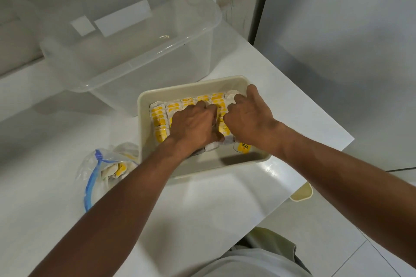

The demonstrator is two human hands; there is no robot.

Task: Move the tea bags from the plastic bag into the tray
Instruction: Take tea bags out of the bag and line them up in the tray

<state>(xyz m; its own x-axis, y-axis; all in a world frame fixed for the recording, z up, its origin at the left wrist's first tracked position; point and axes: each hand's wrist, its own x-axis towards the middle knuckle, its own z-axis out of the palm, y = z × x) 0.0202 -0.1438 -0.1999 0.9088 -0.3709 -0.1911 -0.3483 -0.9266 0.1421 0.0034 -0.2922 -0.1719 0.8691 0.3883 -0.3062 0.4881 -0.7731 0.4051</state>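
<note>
A cream tray (144, 99) stands on the white counter, filled with rows of yellow-and-white tea bags (158, 117). Both hands are inside the tray on top of the bags. My left hand (191, 123) has its fingers curled down among the bags in the middle rows. My right hand (249, 114) presses curled fingers into the bags at the tray's far right corner. Whether either hand actually grips a bag is hidden by the knuckles. The clear plastic bag (101, 171) with a blue zip strip lies left of the tray, with a few tea bags still inside.
A large clear plastic storage box (126, 36) stands behind the tray at the back left. The counter's edge (315, 177) runs diagonally on the right, with tiled floor below. A cream object (302, 193) pokes out under the counter edge.
</note>
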